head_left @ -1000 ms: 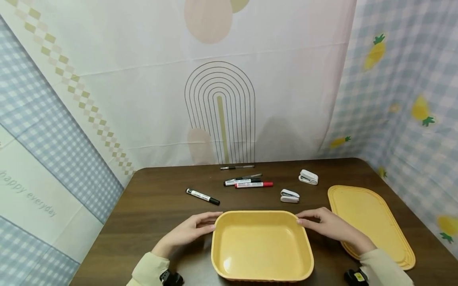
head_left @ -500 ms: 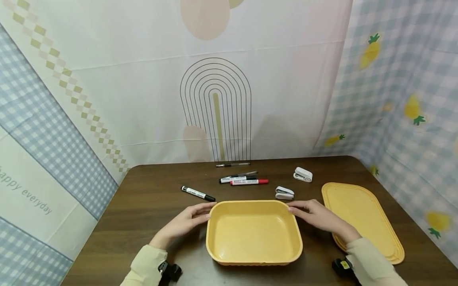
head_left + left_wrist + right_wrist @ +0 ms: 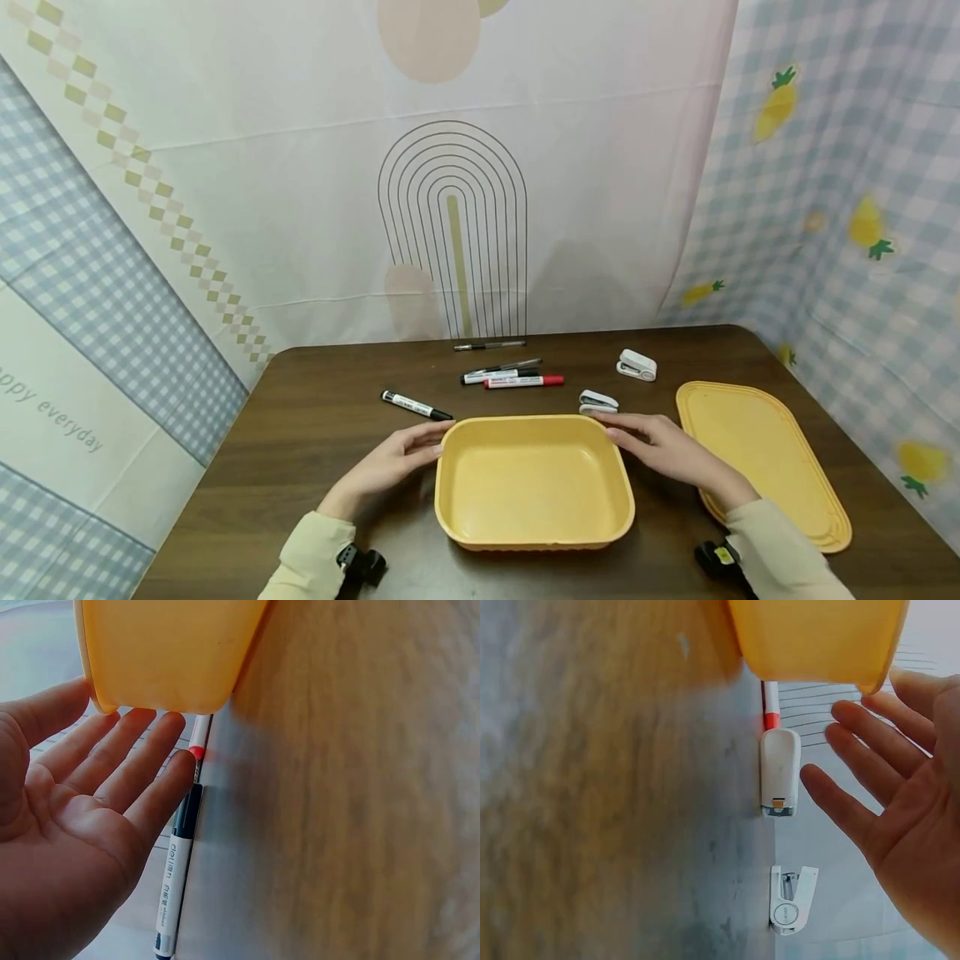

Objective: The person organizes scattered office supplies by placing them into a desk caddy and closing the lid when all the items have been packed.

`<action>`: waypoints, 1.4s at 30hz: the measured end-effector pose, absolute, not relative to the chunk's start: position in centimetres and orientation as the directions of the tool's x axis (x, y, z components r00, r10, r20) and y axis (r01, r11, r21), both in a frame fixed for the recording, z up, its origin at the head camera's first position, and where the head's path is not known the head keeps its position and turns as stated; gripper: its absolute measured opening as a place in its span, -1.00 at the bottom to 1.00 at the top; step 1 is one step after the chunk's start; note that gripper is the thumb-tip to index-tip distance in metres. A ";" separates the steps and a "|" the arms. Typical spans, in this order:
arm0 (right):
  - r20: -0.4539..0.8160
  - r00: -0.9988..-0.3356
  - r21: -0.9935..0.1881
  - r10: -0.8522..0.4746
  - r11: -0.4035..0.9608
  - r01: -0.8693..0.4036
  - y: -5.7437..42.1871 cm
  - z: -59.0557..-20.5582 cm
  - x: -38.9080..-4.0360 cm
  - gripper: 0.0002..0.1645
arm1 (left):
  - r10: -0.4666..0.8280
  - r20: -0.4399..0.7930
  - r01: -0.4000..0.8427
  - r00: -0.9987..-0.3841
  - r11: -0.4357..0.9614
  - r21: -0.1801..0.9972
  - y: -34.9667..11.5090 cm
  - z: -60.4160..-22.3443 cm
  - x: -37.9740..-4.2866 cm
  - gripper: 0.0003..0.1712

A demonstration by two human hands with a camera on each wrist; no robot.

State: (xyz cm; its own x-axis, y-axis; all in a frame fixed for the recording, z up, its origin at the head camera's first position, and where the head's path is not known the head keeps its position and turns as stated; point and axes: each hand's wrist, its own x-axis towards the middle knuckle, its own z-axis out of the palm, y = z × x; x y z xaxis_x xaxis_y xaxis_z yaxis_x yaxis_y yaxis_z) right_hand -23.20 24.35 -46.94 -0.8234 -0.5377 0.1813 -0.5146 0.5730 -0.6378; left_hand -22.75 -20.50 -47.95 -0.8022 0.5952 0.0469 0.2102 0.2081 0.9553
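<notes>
The box (image 3: 534, 487) is shown upright at the near middle of the table (image 3: 247, 492), placed between two hands. Its rear left corner is touched by the left hand (image 3: 384, 468), whose fingers are extended and loosely spread; its rear right corner is touched likewise by the right hand (image 3: 671, 452), also with fingers extended. Just beyond the left fingertips, a black-capped marker (image 3: 412, 405) is seen lying aslant. Behind the box, a red marker (image 3: 523, 382) and a second black-capped marker (image 3: 482, 377) are laid side by side, with a pen (image 3: 513, 364) close behind them; another pen (image 3: 489, 345) is situated near the far edge. The near stapler (image 3: 597, 400) is partly overlapped by the right fingertips in the head view, and the far stapler (image 3: 637, 366) is set farther back. A yellow lid (image 3: 757, 458) is partly covered by the right forearm.
</notes>
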 end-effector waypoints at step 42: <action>0.137 -0.681 -0.675 -0.720 0.435 -0.596 25.7 -46.9 -20.4 0.36 | 0.385 0.185 0.308 -0.904 0.288 0.907 -22.1 -44.4 -24.4 -0.57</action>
State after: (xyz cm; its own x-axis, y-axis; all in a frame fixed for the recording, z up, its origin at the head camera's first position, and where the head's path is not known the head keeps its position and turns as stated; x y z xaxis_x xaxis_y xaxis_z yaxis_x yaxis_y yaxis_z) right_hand -20.39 25.68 -46.86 -0.6808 -0.7196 0.1368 -0.5956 0.4352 -0.6751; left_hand -24.36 -22.15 -44.44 -0.9041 0.3852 0.1849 0.3079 0.2875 0.9069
